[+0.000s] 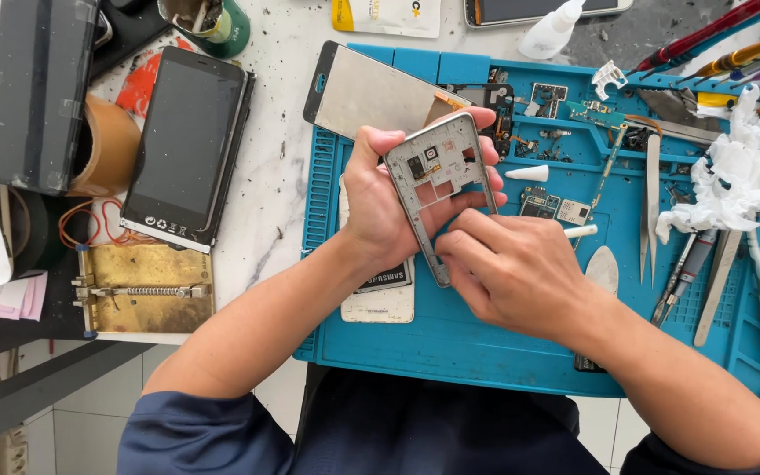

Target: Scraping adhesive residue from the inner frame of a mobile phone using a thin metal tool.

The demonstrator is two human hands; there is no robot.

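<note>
**Phone mid-frame held up over the repair mat**

The left hand point(380, 207) holds a silver phone mid-frame point(440, 180) raised above the blue work mat point(485, 347), thumb along its left edge and fingers point(485, 180) wrapped round behind its right side, so the inner face with its cut-outs and small fittings is turned up toward the camera. Held this way, the open face is free for the other hand to work on. The right hand point(512, 268) rests against the lower right rail of the frame, fingers curled and closed as if pinching a slim white-tipped tool point(580, 231) that pokes out to the right; I cannot tell exactly how the tool is gripped.

The frame's long axis runs from upper right to lower left with a slight tilt: the camera-hole end points up and away from the person, the bare lower rail points down toward the wrists.

Loose parts lie on the mat within reach: a display panel point(371, 92) just behind the frame, small circuit boards point(543, 204), tweezers point(651, 202) and a wad of white tissue point(732, 176). Off the mat, on the marble bench point(274, 202), a dark smartphone point(186, 145) lies face up beside a brass clamp plate point(147, 290).
</note>
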